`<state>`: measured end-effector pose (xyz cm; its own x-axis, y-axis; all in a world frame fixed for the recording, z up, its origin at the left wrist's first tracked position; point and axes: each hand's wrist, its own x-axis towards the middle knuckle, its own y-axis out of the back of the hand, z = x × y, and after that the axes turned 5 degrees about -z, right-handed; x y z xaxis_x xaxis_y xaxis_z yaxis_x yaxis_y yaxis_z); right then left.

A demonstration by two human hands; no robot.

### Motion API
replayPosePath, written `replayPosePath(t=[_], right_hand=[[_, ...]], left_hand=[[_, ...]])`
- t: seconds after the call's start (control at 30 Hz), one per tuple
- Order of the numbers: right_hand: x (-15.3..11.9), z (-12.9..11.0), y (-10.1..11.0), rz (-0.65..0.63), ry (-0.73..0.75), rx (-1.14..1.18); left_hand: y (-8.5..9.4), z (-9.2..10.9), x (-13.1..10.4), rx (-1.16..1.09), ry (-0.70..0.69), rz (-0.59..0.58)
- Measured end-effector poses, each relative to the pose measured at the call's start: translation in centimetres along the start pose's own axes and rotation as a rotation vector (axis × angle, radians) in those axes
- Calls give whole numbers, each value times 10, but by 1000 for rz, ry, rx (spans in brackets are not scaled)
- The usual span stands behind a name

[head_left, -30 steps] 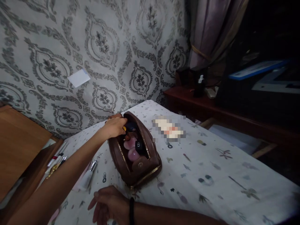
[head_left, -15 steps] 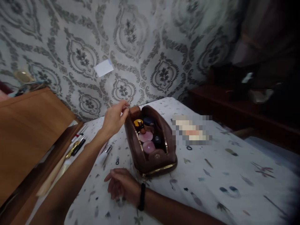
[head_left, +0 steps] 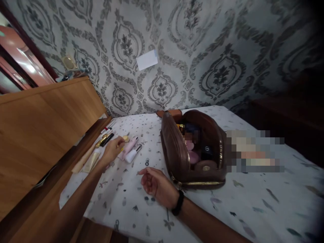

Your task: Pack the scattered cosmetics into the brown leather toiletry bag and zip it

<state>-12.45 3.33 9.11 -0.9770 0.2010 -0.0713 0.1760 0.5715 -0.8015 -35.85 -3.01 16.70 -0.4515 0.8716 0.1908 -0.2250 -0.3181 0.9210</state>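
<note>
My left hand (head_left: 113, 151) is over the cosmetics at the left of the cloth. Its thumb and fingers are closed around a small yellow-gold item (head_left: 125, 138), whose kind I cannot make out. Beside its fingertips lie a pink tube (head_left: 129, 147) and a white bottle with a silver cap (head_left: 133, 153). My right hand (head_left: 159, 187) hovers palm inward in front of the brown makeup bag (head_left: 174, 162), fingers loosely curled but apart, holding nothing. The bag stands unzipped, with pink round items (head_left: 193, 157) and a black case (head_left: 207, 152) inside.
Black and gold tubes (head_left: 107, 139) and a cream tube (head_left: 92, 161) lie along the wooden board (head_left: 55, 118) at the left. A blurred-out flat item (head_left: 253, 152) is right of the bag. The patterned cloth (head_left: 141, 202) covers the table; behind it rises the wallpapered wall (head_left: 162, 87).
My left hand has left the bag's far edge and moved left to the cosmetics. The view has turned left, so the bag appears further right. My right hand stays in front of it.
</note>
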Motion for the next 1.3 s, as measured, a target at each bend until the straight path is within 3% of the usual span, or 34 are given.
replayPosePath(t=[0.2,0.33,0.43,0.53,0.7,0.8,0.93,1.0,1.17,1.3], right_hand=[[1,-1,1,54,-18,49],[3,-1,-2,95,-43,7],[4,-2,-7,152,-66,-48],[7,-4,-13,225,-70,-102],[15,0,-17,195,5,-80],[18,7,-15,101,48,-23],[16,14,-11,48,56,46],[15,16,-9,60,66,83],[13,14,-2,43,52,215],[5,10,5,-51,24,214]], left_hand=[[-24,22,-41,207,-10,-91],[-32,36,-45,348,55,-185],[-35,35,-44,287,107,-208],[-36,28,-46,-48,134,-155],[-35,28,-59,-1054,124,-160],[-34,36,-72,-1245,95,-223],[-28,46,-86,-1109,47,-321],[-22,48,-88,-999,32,-296],[-2,47,-78,-697,104,-67],[12,53,-65,-605,108,-124]])
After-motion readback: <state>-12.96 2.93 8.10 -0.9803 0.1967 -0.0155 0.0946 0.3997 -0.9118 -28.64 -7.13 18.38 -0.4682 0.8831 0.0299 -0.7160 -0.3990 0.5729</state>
